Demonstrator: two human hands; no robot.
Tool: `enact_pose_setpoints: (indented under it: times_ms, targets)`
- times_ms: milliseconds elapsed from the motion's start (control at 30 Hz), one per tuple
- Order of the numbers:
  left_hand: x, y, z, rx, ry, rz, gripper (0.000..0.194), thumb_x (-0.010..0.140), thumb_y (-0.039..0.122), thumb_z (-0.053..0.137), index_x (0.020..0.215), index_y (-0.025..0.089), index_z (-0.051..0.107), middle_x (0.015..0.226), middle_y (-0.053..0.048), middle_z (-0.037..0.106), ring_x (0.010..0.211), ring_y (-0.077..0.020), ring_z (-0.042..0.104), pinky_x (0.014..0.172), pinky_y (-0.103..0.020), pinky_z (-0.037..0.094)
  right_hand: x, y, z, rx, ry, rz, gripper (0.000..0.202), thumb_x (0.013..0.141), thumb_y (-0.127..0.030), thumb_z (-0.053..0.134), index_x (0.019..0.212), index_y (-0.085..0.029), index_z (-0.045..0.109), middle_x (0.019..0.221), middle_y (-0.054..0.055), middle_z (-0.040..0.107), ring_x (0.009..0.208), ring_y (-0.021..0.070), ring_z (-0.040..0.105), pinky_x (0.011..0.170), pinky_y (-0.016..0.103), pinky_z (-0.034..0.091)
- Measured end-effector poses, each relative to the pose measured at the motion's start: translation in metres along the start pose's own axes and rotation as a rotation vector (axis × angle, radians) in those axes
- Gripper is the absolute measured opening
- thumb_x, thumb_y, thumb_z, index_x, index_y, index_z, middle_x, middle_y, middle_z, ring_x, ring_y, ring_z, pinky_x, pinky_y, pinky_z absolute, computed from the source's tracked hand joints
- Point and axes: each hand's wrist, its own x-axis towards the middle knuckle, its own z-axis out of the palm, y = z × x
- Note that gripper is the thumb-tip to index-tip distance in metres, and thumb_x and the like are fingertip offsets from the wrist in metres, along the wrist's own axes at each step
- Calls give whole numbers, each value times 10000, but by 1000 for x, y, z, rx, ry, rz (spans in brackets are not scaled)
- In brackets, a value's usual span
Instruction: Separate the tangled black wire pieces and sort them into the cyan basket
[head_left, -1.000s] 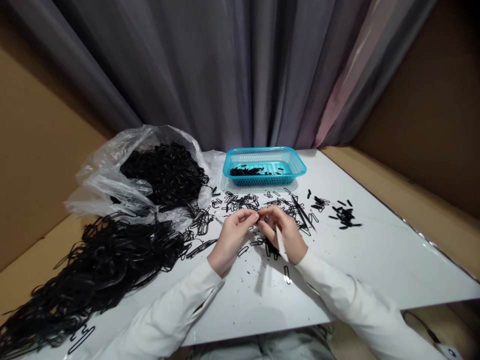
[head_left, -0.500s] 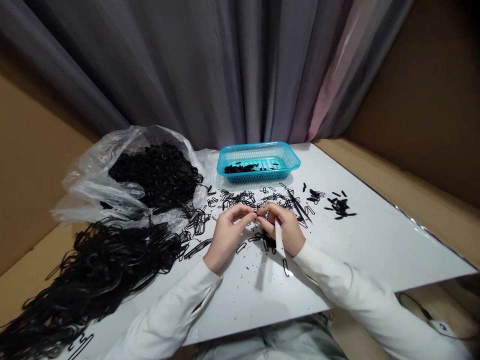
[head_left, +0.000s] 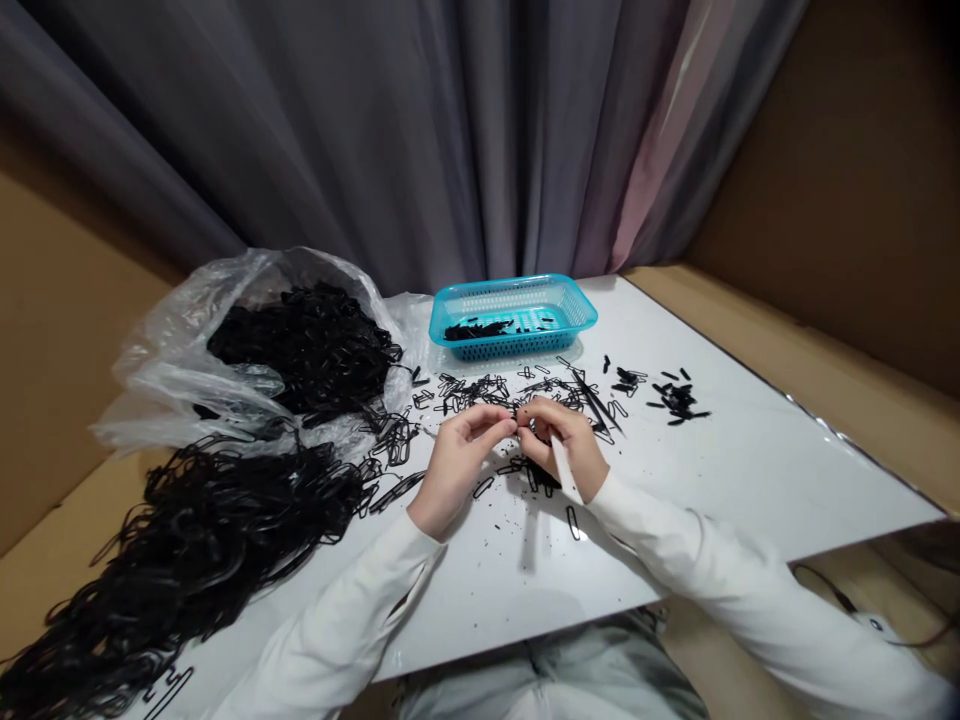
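My left hand [head_left: 455, 465] and my right hand [head_left: 571, 450] meet at the fingertips above the white table. Each is closed in a pinch, and what lies between the fingertips is too small to make out. A white, flat-handled tool [head_left: 564, 468] rests in my right hand, its lower end pointing toward me. Small black loops [head_left: 472, 392] lie scattered behind and around my hands. Black tweezers [head_left: 594, 400] lie just beyond my right hand. One loose loop [head_left: 573, 523] sits on the table below it.
A blue basket [head_left: 517, 347] with black pieces stands at the back. To the left are a clear plastic bag [head_left: 161, 350] full of black pieces and a large heap of black strips [head_left: 217, 540]. Small black piles [head_left: 679, 398] lie at right.
The view has shifted slightly. My hands remain together at the fingertips, with the fingers moved only a little.
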Motion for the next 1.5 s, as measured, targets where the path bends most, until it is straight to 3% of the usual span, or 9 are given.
enact_pose_setpoints:
  times_ms: [300,500,767,900,1033,1133,1267,1400,1500]
  targets:
    - [-3,-3,10,-172,-134,-95,172,772,274,690,901,161,683,944,-52,679,873,-173,602,818,-281,437,-2,-7,5,-3,98,-13,122,715,-140,499,647,-222,440,640,-36,417,582,117,388,543,251,321]
    - [-5,-6,16,-319,-129,-200,208,762,281,698,923,157,656,935,-51,671,873,-169,609,787,-266,435,-3,-4,7,-8,85,0,133,689,-125,489,648,-223,409,650,-43,401,585,114,372,553,243,311]
    - [-5,-11,21,-471,-71,-266,204,682,233,739,848,142,663,888,-54,662,880,-168,601,815,-259,442,-1,-5,7,5,55,25,145,656,-90,443,650,-226,394,659,-36,405,599,121,379,561,243,313]
    - [5,-8,11,-495,8,-229,172,679,255,752,738,159,621,746,-4,601,747,-125,573,717,-225,447,-11,-15,16,50,-56,-9,156,614,-75,434,638,-225,396,637,-42,393,581,114,378,549,241,316]
    - [14,-2,-2,-471,89,-138,193,688,284,755,764,171,618,777,19,584,766,-105,566,728,-197,431,-15,-23,22,93,-133,-4,151,617,-94,466,670,-228,421,625,-52,419,536,99,372,514,234,324]
    - [15,1,-7,-433,101,-86,190,703,295,749,786,168,635,820,13,596,794,-108,565,773,-202,422,-5,-15,12,98,-25,87,95,738,-147,450,737,-234,412,629,-52,436,527,101,399,501,235,349]
    - [12,5,-8,-377,89,-66,165,737,307,729,794,173,652,820,10,595,795,-112,559,787,-207,410,17,14,-13,32,139,231,100,887,-227,443,791,-209,462,646,-47,462,563,97,449,537,238,400]
    - [9,6,-9,-315,96,-69,143,754,308,712,807,187,659,806,12,597,782,-112,551,748,-206,404,25,40,-30,-64,136,354,226,913,-359,537,926,-140,593,821,0,606,669,102,576,624,271,500]
    - [7,7,-9,-252,104,-63,145,772,322,691,823,190,663,787,8,607,773,-123,545,709,-217,405,22,48,-32,-120,121,379,249,904,-353,559,1038,-147,601,1013,44,634,856,152,622,760,351,528]
